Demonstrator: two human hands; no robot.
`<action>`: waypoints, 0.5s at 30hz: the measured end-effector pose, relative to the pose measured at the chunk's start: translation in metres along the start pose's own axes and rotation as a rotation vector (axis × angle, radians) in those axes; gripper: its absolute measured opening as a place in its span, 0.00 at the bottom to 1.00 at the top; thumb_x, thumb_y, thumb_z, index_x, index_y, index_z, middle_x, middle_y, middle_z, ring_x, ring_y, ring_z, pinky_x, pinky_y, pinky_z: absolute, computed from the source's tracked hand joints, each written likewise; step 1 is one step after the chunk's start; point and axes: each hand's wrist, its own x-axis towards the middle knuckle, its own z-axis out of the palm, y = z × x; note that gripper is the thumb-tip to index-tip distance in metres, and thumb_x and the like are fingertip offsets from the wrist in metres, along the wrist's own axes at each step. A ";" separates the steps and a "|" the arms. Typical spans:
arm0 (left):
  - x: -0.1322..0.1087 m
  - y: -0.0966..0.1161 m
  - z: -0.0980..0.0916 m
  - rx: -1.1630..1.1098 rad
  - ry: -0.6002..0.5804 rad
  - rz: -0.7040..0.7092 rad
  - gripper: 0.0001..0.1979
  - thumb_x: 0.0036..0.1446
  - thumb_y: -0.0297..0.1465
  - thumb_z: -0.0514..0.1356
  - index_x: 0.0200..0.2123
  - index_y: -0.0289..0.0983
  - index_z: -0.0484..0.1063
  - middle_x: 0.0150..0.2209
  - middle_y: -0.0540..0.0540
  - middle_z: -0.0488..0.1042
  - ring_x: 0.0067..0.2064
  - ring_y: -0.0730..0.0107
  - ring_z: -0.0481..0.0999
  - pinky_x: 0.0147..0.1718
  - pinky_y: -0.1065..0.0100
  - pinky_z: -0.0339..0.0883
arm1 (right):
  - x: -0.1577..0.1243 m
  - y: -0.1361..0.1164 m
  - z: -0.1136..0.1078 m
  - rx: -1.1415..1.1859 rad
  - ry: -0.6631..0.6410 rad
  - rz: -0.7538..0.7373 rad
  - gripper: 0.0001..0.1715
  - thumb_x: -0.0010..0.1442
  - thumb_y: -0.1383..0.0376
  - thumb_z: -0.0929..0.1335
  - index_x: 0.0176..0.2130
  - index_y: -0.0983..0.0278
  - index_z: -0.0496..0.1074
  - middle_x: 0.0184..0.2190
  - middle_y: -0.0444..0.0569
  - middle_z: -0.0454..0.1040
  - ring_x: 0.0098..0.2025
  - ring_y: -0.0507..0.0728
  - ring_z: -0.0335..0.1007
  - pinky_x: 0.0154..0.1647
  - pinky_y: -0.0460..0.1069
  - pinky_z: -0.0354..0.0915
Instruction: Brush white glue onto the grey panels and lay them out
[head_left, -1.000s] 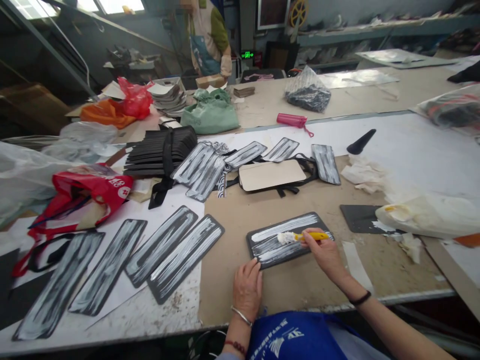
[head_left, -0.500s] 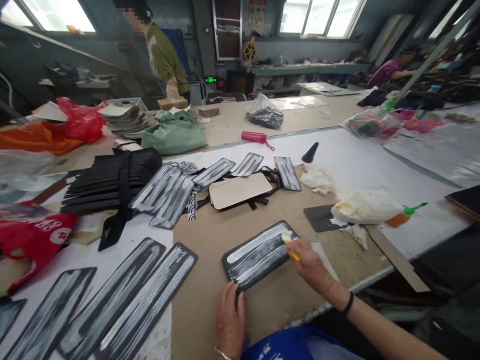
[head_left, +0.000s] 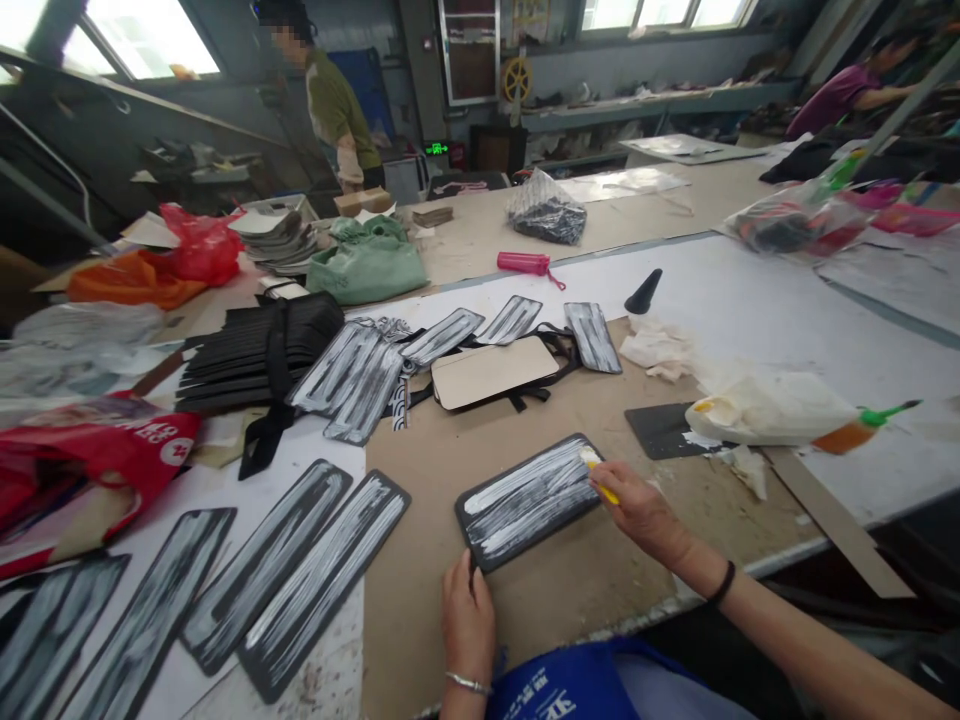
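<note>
A black rectangular panel (head_left: 529,510) with rounded corners lies on brown board in front of me, streaked lengthwise with white paste. My left hand (head_left: 468,610) grips its near left corner between thumb and fingers. In my right hand (head_left: 637,505) is a brush (head_left: 606,486) with a yellow handle, its white-coated tip touching the panel's far right end. Just beyond lies a cream-faced panel (head_left: 495,373) with black straps around it. White-streaked long panels (head_left: 326,580) lie to the left, and smaller streaked pieces (head_left: 442,337) lie farther back.
A stack of black strips (head_left: 255,350) and a red bag (head_left: 90,470) are at left. On the right, a whitish plastic container (head_left: 772,412) lies near crumpled tissue (head_left: 656,347). A black cone (head_left: 643,292) and a pink case (head_left: 525,263) lie farther back. Two people work beyond.
The view has turned slightly left, so things sit farther right. The brush stays at the panel's right end, and white covers more of the panel's middle. The left hand still grips the corner.
</note>
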 end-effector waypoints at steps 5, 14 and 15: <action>-0.004 0.011 0.003 0.201 -0.001 0.074 0.18 0.56 0.24 0.45 0.45 0.29 0.70 0.38 0.35 0.71 0.42 0.58 0.71 0.43 0.56 0.69 | -0.024 -0.055 0.022 0.115 -0.096 -0.222 0.17 0.57 0.76 0.57 0.39 0.64 0.69 0.35 0.53 0.71 0.38 0.56 0.68 0.36 0.48 0.69; 0.001 0.031 -0.009 0.122 0.030 -0.007 0.16 0.54 0.27 0.48 0.43 0.31 0.72 0.39 0.36 0.71 0.43 0.56 0.68 0.45 0.52 0.64 | -0.036 -0.084 0.032 0.339 -0.166 -0.265 0.15 0.58 0.76 0.58 0.41 0.64 0.68 0.36 0.54 0.70 0.38 0.55 0.67 0.37 0.47 0.67; 0.003 0.033 -0.011 0.036 0.032 -0.073 0.15 0.54 0.29 0.50 0.41 0.33 0.72 0.39 0.37 0.71 0.43 0.56 0.68 0.46 0.52 0.63 | -0.033 -0.086 0.031 0.370 -0.187 -0.266 0.14 0.58 0.75 0.59 0.41 0.64 0.68 0.36 0.53 0.69 0.38 0.55 0.67 0.37 0.47 0.67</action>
